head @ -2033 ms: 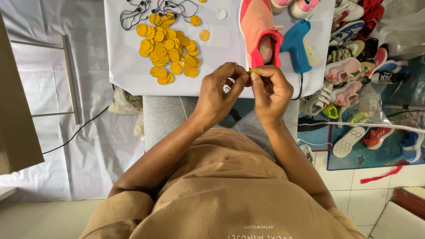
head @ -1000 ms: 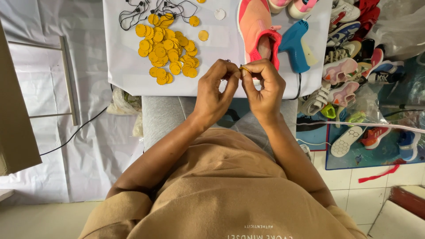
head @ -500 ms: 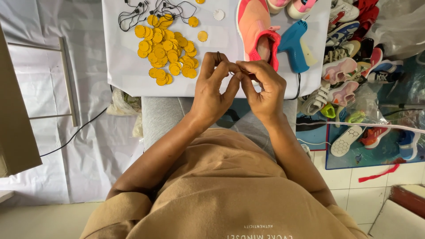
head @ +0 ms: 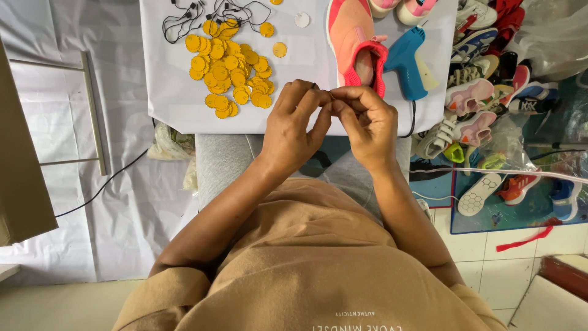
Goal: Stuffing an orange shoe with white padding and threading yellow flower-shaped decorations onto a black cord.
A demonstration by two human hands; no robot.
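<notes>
My left hand (head: pixel 294 125) and my right hand (head: pixel 367 119) meet fingertip to fingertip over the near edge of a white sheet (head: pixel 171 98). Between the pinched fingers is a small item (head: pixel 331 95), mostly hidden; it looks like a yellow tag. A pile of several round yellow tags (head: pixel 229 76) lies to the left of my hands, with thin black cords (head: pixel 214 12) beyond it. Just past my right hand lies a pink shoe (head: pixel 352 37), with a blue glue gun (head: pixel 410 61) beside it.
Many small shoes (head: pixel 484 79) are heaped on the floor at the right, some in clear plastic. A metal frame (head: pixel 92 110) stands at the left on white sheeting, with a cardboard panel (head: pixel 18 178) at the far left. A black cable (head: pixel 104 187) crosses the floor.
My hands have moved slightly away from me over the sheet's edge, and the fingers have kept working the small item pinched between them.
</notes>
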